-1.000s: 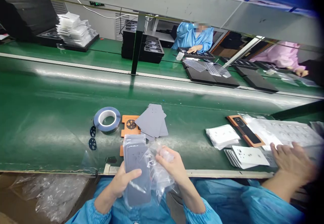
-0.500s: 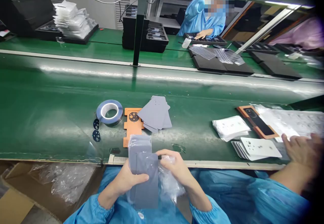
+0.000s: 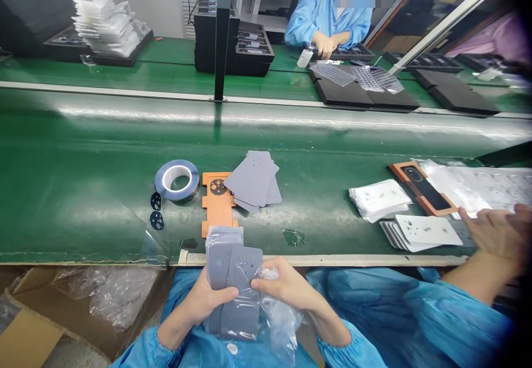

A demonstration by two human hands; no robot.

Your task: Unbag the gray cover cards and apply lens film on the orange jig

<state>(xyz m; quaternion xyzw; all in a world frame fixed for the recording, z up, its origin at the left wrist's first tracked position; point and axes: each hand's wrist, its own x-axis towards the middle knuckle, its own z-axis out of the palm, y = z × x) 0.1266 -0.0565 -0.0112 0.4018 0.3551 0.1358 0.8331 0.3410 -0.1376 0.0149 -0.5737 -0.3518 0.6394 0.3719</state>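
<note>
green bench [image 3: 95, 190] ahead, grey sheets [image 3: 241, 315] clasped within left fingers [image 3: 226, 295], plastic [image 3: 281, 319] pinched between right fingers [image 3: 266, 286]

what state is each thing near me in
held gray panels, overlapping, in left hand
clear plastic, crumpled, in right hand
tape roll, lying flat
orange plate, flat, partly covered
loose gray panels, fanned out
white cards, in two stacks
dark panel, in orange frame
cardboard box, open, crumpled plastic inside

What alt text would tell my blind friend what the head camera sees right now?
A person's left hand holds gray cards while the right hand holds crumpled clear plastic. Beyond them, a green bench bears a tape roll, an orange frame and loose gray cards.
</note>
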